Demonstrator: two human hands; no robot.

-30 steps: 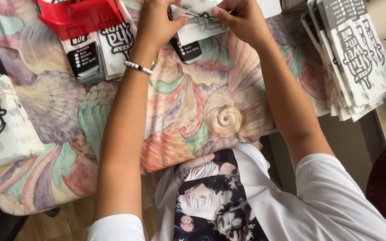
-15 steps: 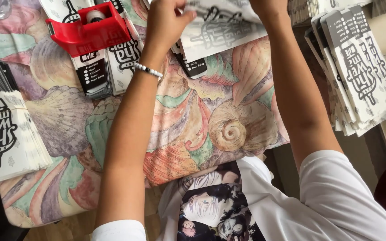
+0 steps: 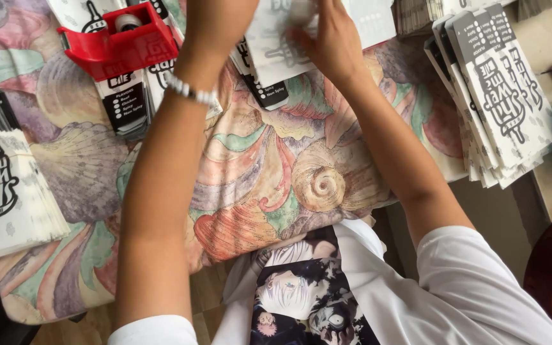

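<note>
Right hand (image 3: 327, 45) fingers pressing white paper bag (image 3: 289, 48); left hand (image 3: 215, 19) gripping it.

Tape dispenser (image 3: 120, 39) lies left of paper sleeve (image 3: 289, 45), stack (image 3: 503, 96) right.

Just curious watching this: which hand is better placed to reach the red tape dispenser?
Probably the left hand: the red tape dispenser lies just beside it on that side, while the right hand rests on the white printed paper bag.

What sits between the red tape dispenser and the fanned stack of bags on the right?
In the head view, between the red tape dispenser and the fanned stack of bags, both hands, left hand and right hand, hold a white bag.
</note>
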